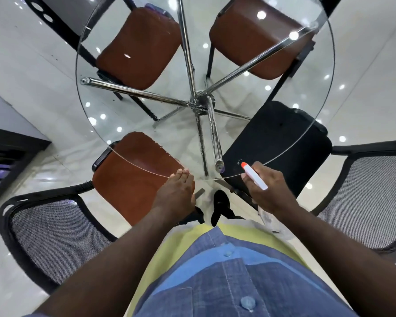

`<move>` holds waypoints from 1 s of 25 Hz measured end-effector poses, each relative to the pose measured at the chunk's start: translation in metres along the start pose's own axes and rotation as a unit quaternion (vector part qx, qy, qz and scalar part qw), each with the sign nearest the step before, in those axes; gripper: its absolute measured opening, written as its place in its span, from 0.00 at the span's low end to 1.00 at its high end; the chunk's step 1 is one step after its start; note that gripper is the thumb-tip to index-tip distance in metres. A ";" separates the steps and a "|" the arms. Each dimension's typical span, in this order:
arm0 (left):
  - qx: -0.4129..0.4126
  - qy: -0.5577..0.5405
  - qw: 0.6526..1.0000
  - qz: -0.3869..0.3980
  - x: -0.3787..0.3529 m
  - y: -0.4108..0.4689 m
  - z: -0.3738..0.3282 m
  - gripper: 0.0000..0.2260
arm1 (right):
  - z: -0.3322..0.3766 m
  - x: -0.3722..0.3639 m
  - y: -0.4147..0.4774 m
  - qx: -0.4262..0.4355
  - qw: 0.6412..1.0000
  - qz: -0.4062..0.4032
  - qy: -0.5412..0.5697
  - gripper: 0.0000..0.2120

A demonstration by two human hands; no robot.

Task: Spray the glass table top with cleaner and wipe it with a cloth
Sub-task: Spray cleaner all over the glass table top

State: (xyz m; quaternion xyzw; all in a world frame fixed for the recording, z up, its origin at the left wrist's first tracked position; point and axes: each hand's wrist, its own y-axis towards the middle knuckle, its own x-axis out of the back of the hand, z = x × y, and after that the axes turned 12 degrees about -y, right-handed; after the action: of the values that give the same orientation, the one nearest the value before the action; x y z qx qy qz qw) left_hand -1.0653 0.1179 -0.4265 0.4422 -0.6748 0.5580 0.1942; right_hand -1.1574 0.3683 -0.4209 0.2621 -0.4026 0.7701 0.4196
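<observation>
A round glass table top (pixel 114 115) on crossed chrome legs (pixel 201 101) fills the upper middle of the view. My right hand (pixel 269 193) grips a spray bottle (pixel 255 176) with a white head and orange nozzle tip, held at the table's near edge with the nozzle pointing over the glass. A few small droplets (pixel 239 161) lie on the glass just ahead of the nozzle. My left hand (pixel 176 193) rests flat with fingers together at the near rim, holding nothing. No cloth is clearly visible.
Two brown-seated chairs (pixel 142 46) stand beyond the table, another brown seat (pixel 133 175) at near left and a black seat (pixel 279 143) at near right. Mesh chair backs (pixel 55 236) flank me on both sides. The glossy white floor reflects ceiling lights.
</observation>
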 end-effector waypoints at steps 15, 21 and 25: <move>0.055 0.047 0.997 0.038 0.024 0.016 -0.010 0.18 | -0.019 0.038 0.006 -0.122 0.984 -0.069 0.112 0.09; 0.062 0.051 0.996 0.046 0.026 0.022 0.003 0.25 | 0.007 0.033 0.013 -0.082 0.988 -0.059 0.120 0.12; 0.042 0.049 0.997 0.043 0.030 0.021 0.005 0.20 | 0.025 0.036 0.019 -0.074 0.986 -0.060 0.135 0.12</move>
State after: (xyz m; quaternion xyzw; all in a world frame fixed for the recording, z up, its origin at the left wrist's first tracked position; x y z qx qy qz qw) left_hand -1.0972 0.1012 -0.4180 0.3925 -0.6590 0.6147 0.1837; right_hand -1.1898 0.3565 -0.3882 0.1476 -0.3815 0.7399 0.5340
